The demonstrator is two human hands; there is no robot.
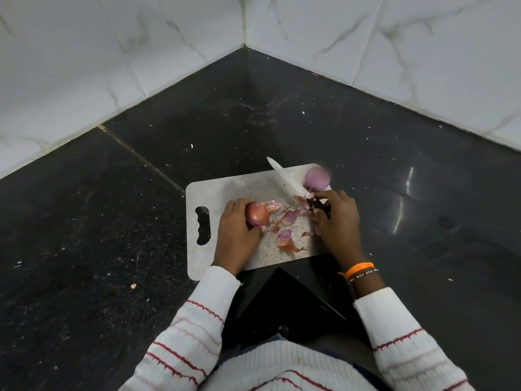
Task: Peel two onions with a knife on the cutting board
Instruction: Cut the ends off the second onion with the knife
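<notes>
Black stone is forming the tabletop (112, 221), running into a corner of white tiled wall (84, 52), and the board (239, 187) is lying on it just ahead of the person. Taking the board as landmark: its handle slot is sitting at its left end, loose skins (287, 238) are scattering over its middle, and a peeled onion (317, 178) is resting at its far right corner. The unpeeled onion (257, 215) is sitting left of the board's middle, with the left hand (236, 235) curling round it as the grip. The right hand (337, 221) is closing on the handle of the knife (287, 179) over the board's right side, and the blade's long axis is slanting away and leftward, its tip passing beyond the board's far edge. The unpeeled onion is lying left of the blade, so the knife probably has to swing left and nearer to reach it; one onion looks done, one is waiting.
</notes>
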